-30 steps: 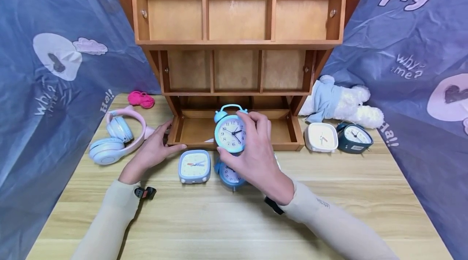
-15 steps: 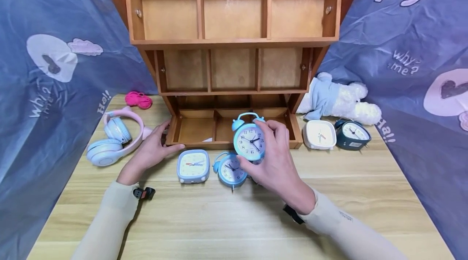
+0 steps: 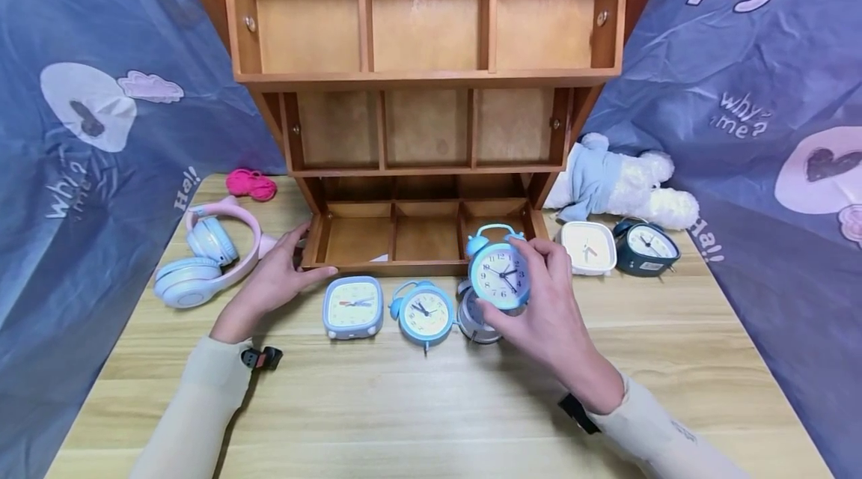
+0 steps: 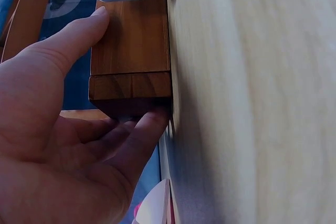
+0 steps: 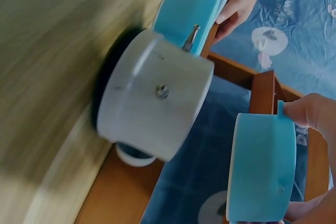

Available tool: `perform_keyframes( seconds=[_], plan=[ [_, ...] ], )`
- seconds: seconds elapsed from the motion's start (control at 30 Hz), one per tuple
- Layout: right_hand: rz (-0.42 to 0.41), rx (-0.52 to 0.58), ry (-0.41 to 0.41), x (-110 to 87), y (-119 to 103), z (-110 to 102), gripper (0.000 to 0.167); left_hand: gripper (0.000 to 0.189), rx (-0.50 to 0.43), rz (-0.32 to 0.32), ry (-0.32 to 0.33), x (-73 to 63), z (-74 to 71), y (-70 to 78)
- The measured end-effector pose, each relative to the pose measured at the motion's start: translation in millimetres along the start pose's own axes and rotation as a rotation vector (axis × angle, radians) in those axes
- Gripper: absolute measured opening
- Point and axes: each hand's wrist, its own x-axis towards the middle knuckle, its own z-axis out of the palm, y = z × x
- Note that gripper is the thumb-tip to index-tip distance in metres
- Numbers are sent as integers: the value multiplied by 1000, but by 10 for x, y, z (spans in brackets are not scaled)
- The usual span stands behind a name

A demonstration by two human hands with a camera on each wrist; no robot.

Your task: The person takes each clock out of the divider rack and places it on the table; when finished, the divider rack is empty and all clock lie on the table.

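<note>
My right hand (image 3: 555, 318) grips a light blue twin-bell alarm clock (image 3: 500, 275) by its right side, fingers at the top and thumb below. The clock is held upright before the right compartment of the bottom tier of a wooden storage box (image 3: 411, 269). Partly hidden behind it, a grey round clock (image 3: 474, 318) stands on the table; its pale casing (image 5: 155, 98) fills the middle of the right wrist view. My left hand (image 3: 269, 277) rests at the bottom tier's left corner, thumb along the front (image 4: 134, 38) and fingers touching the end.
A blue twin-bell clock (image 3: 426, 312) and a square blue-framed clock (image 3: 353, 307) stand before the box. Headphones (image 3: 209, 251) and pink yarn (image 3: 251, 185) lie left. A white square clock (image 3: 587, 248), dark green clock (image 3: 646, 247) and plush toy (image 3: 619, 179) are at right.
My right hand has carried the light blue alarm clock rightward and slightly down, uncovering the other blue twin-bell clock and part of the grey one. The left hand stays at the box corner.
</note>
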Motion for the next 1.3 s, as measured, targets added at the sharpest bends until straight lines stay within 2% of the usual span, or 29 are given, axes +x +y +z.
perform_keyframes(
  seconds=[0.2, 0.53, 0.87, 1.3],
  plan=[
    [66, 9, -1, -89, 59, -77, 95, 115, 2, 14, 7, -8, -7, 3],
    [63, -9, 56, -214, 230, -195, 97, 116, 7, 8, 5, -29, 5, -27],
    [124, -8, 75, -345, 409, -214, 97, 115, 11, 25, 5, -12, -19, -21],
    [197, -25, -17, -434, 506, -220, 92, 116, 21, 17, 2, 6, 13, -21]
  ],
)
